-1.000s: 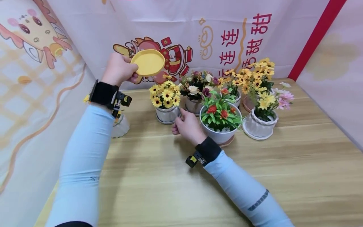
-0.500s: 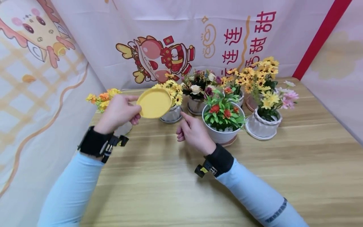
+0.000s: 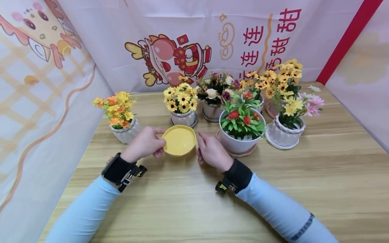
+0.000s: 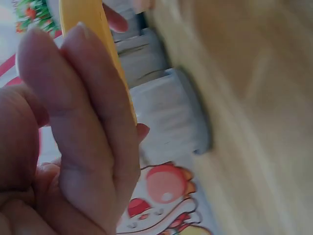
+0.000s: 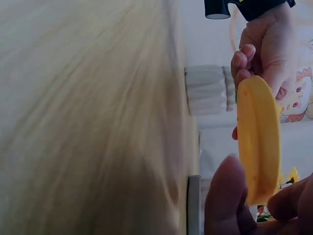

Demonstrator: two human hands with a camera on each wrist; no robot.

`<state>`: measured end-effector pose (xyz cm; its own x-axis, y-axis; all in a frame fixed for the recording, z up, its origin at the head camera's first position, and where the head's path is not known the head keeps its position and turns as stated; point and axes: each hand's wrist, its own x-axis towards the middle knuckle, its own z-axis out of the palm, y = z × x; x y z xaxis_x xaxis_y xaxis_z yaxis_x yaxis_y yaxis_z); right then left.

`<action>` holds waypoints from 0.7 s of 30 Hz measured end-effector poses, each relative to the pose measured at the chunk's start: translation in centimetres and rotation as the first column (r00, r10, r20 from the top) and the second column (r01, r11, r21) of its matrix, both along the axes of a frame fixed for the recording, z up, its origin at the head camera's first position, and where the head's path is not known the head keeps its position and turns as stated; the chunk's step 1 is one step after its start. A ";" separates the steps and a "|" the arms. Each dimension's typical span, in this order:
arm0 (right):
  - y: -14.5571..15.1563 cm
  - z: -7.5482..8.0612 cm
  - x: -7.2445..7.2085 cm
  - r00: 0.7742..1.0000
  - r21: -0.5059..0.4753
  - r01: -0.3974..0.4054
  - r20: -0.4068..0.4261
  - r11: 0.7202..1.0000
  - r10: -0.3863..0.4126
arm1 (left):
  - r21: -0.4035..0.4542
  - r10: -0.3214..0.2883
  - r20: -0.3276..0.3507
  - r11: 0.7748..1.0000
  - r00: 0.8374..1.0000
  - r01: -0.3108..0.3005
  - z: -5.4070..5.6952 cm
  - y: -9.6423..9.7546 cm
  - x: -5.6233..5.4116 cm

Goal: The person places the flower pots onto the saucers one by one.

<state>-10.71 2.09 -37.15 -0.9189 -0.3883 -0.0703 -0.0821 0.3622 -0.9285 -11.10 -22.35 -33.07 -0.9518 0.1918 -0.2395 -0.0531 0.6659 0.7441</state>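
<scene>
My left hand (image 3: 146,143) grips the left edge of a shallow yellow plant-pot saucer (image 3: 179,141), above the wooden table. The left wrist view has that hand's fingers (image 4: 93,98) against the saucer's side. My right hand (image 3: 213,151) is at the saucer's right edge, its fingers bent. In the right wrist view, the thumb and a finger lie apart on either side of the saucer (image 5: 258,139) near its end; firm contact cannot be made out. Behind the saucer stands a white pot of yellow daisy-like flowers (image 3: 182,99).
Orange-yellow flowers (image 3: 118,109) in a white pot stand at the left. To the right of my right hand is a white pot of red flowers (image 3: 241,121). A pink-and-yellow flower pot (image 3: 285,131) and several others stand behind and beside it, near the cloth backdrop (image 3: 188,20).
My left hand has brought the saucer down and to the right, beside my right hand, tilting it flatter. My right hand has shifted slightly right and down. The orange-yellow flowers at left have come into full view.
</scene>
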 end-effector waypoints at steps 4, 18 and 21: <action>-0.1 -1.0 -0.2 1.000 0.038 -0.008 0.021 0.999 0.007 | -0.031 -0.028 0.010 0.999 1.000 0.029 -1.6 0.1 -0.6; -1.0 -1.3 -2.2 0.999 0.327 -0.038 0.015 0.944 0.035 | -0.145 -0.024 0.050 0.989 0.998 0.031 -2.5 0.6 -2.2; -1.1 -1.3 -2.4 0.998 0.316 -0.050 0.043 0.947 0.038 | -0.156 -0.025 0.071 0.987 0.997 0.036 -2.6 0.6 -2.2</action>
<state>-13.12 1.00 -38.49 -0.8959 -0.3806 -0.2291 -0.0732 0.6352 -0.7689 -13.29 -21.73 -35.65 -0.9264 0.1751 -0.3334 -0.0784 0.7764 0.6254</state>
